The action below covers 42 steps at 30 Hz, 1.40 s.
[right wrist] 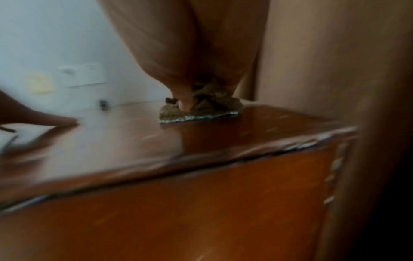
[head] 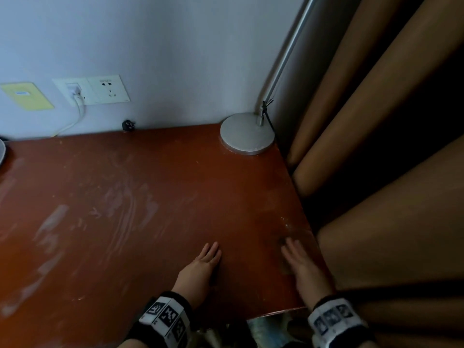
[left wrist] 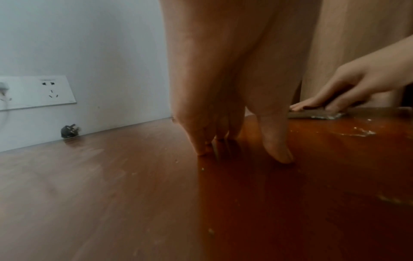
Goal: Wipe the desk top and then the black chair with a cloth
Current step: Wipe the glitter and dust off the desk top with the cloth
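The red-brown desk top (head: 125, 197) fills the head view, streaked with pale smears. My left hand (head: 204, 259) lies flat on it near the front, fingers straight, holding nothing; the left wrist view shows its fingertips (left wrist: 277, 153) touching the wood. My right hand (head: 297, 258) presses a small brown cloth (head: 284, 267) against the desk close to its right edge, fingers stretched out over it. The cloth (right wrist: 201, 109) bunches up under that hand in the right wrist view, and its flat edge (left wrist: 317, 115) shows in the left wrist view. No black chair is in view.
A round grey lamp base (head: 247, 133) with a slanted pole stands at the back right corner. Brown curtains (head: 376, 121) hang right beside the desk. Wall sockets (head: 110, 89) with a white cable (head: 75, 116) and a loose black plug (head: 128, 125) are at the back.
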### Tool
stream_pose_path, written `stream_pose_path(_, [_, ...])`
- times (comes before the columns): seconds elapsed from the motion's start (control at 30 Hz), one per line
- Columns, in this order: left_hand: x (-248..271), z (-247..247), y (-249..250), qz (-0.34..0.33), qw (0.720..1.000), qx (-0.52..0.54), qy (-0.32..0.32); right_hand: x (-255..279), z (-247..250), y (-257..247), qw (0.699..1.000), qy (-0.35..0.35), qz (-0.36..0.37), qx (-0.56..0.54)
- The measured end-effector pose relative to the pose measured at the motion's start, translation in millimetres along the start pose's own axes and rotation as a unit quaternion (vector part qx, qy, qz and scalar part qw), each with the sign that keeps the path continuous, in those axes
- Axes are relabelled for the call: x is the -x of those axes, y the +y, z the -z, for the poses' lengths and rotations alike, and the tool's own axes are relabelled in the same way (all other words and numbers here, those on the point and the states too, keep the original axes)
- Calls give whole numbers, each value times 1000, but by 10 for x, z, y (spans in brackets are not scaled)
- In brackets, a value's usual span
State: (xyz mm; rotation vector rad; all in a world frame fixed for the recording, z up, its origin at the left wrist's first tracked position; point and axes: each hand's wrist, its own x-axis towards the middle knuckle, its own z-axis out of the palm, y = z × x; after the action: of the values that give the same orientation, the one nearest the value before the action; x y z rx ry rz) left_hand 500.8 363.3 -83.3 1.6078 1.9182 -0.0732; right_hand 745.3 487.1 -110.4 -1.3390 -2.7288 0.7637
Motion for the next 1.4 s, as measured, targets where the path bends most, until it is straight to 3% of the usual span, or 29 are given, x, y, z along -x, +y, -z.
stream_pose_path(0.07, [-35,8,-26,-4,1000,6,2,-153,173,254,995,57,-88,3])
stream_pose_path(0.13, [-58,41,-34,-2,1000,17,-7,-229,172,204,990,46,-135,17])
stream_pose_path(0.3, [-232,161,-7,1,1000,23,-12,-217,-216,-438,989,16,130,65])
stream_pose_path(0.37, [-320,191,-27,3,1000,24,-13,-311,-43,-421,993,-63,95,8])
stream_pose_path(0.5, [-432,247,-50,8,999,25,-23,-702,248,113,998,-1,-60,-8])
stream_pose_path(0.57, [-452,285,-31,9,999,25,-27,-822,268,43,993,21,-114,-7])
stream_pose_path(0.63, [-486,325,-21,7,999,20,-33,-846,115,-281,998,53,-26,21])
stream_pose_path(0.73, [-587,409,-38,3,999,25,-42,-767,-143,-650,988,-14,147,51])
stream_pose_path(0.77, [-616,445,-47,6,998,26,-48,-773,-104,-636,985,-26,170,31])
stream_pose_path(0.83, [-659,533,-70,16,998,23,-53,-936,117,-441,992,-66,109,-6])
stream_pose_path(0.93, [-689,644,-116,38,998,29,-36,-1313,333,-30,999,-15,-37,36])
stream_pose_path(1.03, [-726,723,-179,52,998,36,-24,-1516,370,-101,994,17,-109,14])
stream_pose_path(1.07, [-757,735,-195,56,997,37,-24,-1522,304,-248,997,7,-81,10])
stream_pose_path(1.17, [-866,773,-197,63,998,24,-16,-1394,-13,-602,990,1,133,38])
stream_pose_path(1.23, [-927,809,-186,81,997,13,-9,-1430,28,-557,984,-19,174,43])
stream_pose_path(1.3, [-963,866,-201,103,995,12,-2,-1644,231,-297,994,-58,93,-6])
stream_pose_path(1.4, [-975,931,-288,136,991,10,-5,-2101,502,59,999,-31,-17,28])
